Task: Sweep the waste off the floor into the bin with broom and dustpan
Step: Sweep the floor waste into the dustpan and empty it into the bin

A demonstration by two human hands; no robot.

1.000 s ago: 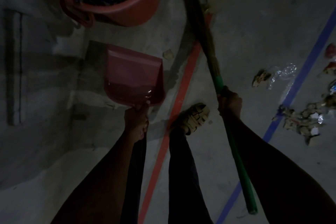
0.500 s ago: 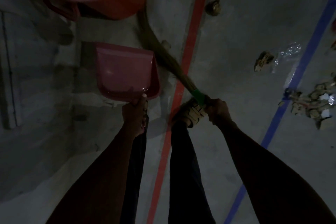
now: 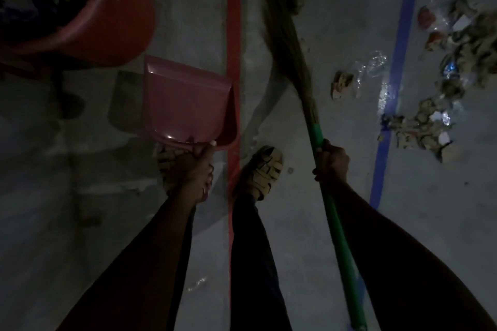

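My left hand (image 3: 192, 169) grips the back edge of a pink dustpan (image 3: 185, 105), which looks empty and is held above the floor just right of the red bin (image 3: 113, 35). The bin, at the top left, holds waste. In my right hand (image 3: 332, 161) is the green handle of a broom (image 3: 293, 56); its straw bristles point away from me between the red and blue floor lines. Waste (image 3: 422, 126) of crumpled paper and plastic wrap lies on the floor at the right, around the blue line. A small scrap (image 3: 341, 83) lies beside the bristles.
A red tape line (image 3: 233, 35) and a blue tape line (image 3: 400, 43) run along the grey concrete floor. My sandalled feet (image 3: 265, 169) stand either side of the red line. The light is dim.
The broom has swung from the left, beside the dustpan, to the right of the red line, bristles pointing ahead. The dustpan stayed in my left hand near the bin.
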